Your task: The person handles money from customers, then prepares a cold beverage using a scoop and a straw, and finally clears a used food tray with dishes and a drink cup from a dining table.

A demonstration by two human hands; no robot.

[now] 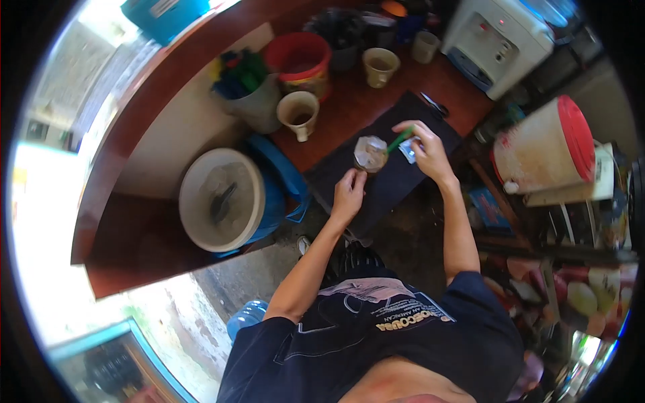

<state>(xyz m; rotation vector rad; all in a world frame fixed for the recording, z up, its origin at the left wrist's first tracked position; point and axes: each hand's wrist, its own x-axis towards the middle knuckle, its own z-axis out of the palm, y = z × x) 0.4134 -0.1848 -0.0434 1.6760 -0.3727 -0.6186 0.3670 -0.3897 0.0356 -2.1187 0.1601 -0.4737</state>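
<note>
Dark navy printed T-shirt point(376, 322)

Cup point(370, 153) on mat point(390, 181), mat on surface point(349, 107). Left hand point(349, 191) just before cup, right hand point(423, 149) to its right. Mug point(299, 113) behind-left of the mat, bucket point(302, 62) behind mug. Scissors point(435, 105) at the mat's far edge. Cooler point(225, 199) left of mat. Dispenser point(496, 39) far right.
</note>
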